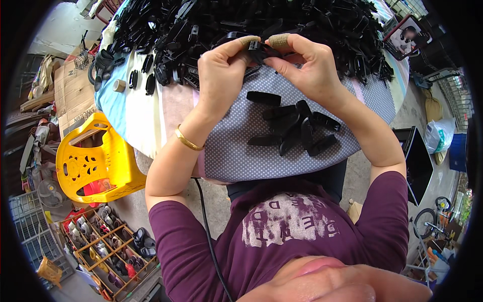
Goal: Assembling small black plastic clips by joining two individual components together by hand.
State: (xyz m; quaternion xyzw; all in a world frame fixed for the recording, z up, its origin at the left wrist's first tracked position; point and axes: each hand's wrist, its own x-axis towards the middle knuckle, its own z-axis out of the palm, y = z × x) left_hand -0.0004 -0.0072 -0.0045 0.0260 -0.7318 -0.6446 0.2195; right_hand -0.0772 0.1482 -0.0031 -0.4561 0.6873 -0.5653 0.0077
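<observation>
Between my two hands, over the far part of the table, is a small black plastic piece [257, 51]; its exact kind is too small to tell. My left hand [221, 75] pinches it from the left with thumb and forefinger. From the right, my right hand [314, 68] pinches it too. Tan covers wrap both forefingers, one a left finger cover [245, 40] and one a right finger cover [278, 41]. Just beyond my hands lies a large heap of black plastic pieces [201, 22]. Nearer me, several similar loose black pieces [304, 123] lie on the dotted grey cloth [226, 163].
A small tape roll [119, 85] stands at the table's left. Beside the table are a yellow plastic chair [121, 156] and a wooden shoe rack [100, 254]. A black cable [205, 216] hangs from the table edge. A screen [407, 38] stands at the far right.
</observation>
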